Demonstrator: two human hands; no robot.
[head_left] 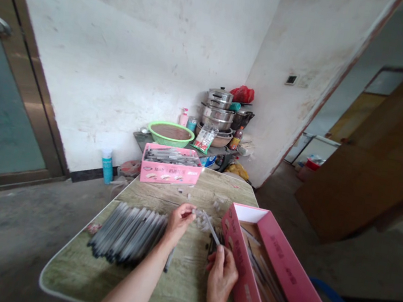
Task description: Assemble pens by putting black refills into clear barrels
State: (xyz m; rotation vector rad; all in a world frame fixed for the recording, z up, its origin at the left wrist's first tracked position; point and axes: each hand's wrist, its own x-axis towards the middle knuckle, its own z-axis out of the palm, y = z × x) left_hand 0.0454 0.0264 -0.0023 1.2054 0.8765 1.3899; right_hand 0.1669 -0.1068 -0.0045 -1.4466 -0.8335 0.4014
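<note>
My right hand (222, 273) grips the lower end of a slim translucent tube (212, 228), which slants up and to the left. Near the tube's upper end, my left hand (180, 222) has its thumb and fingers pinched together; a small clear piece (197, 212) shows at the fingertips, too blurred to name. Left of that hand lies a wide row of similar translucent tubes (129, 231) with dark lower ends. Several dark slim pieces (212, 249) lie beside the right hand, partly hidden by it. A long pink box (291, 275) on the right holds a few loose tubes.
All this rests on a wood-patterned table (179, 290). A second pink box (169, 174), filled with tubes, stands at its far edge. Behind are a green basin (170, 141) and stacked steel pots (218, 115). A blue spray can (107, 165) stands on the floor at left.
</note>
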